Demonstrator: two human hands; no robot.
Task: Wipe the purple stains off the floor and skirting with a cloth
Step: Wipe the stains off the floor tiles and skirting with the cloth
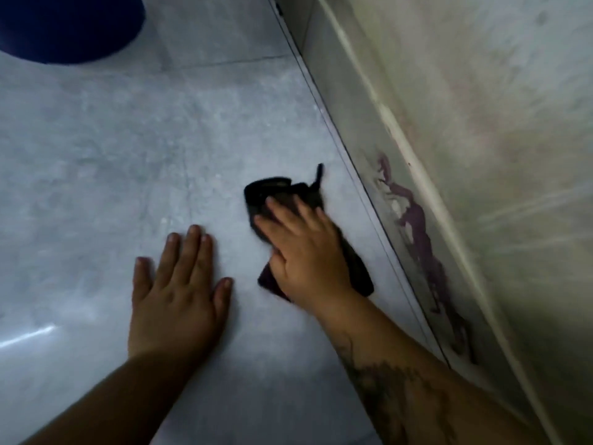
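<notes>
My right hand point(306, 252) presses flat on a dark cloth point(272, 192) lying on the pale grey tiled floor point(128, 149), a short way left of the wall. Part of the cloth is hidden under the hand. Purple stains point(420, 239) run in a long streak along the tiled skirting point(346, 104) to the right of the cloth. No purple shows on the floor around the cloth. My left hand point(179, 290) rests palm down on the floor, fingers spread, left of the cloth and holding nothing.
A dark blue round object point(67, 24) stands on the floor at the top left. A worn, discoloured wall point(497, 107) rises above the skirting on the right. A dark grout joint runs where floor and skirting meet.
</notes>
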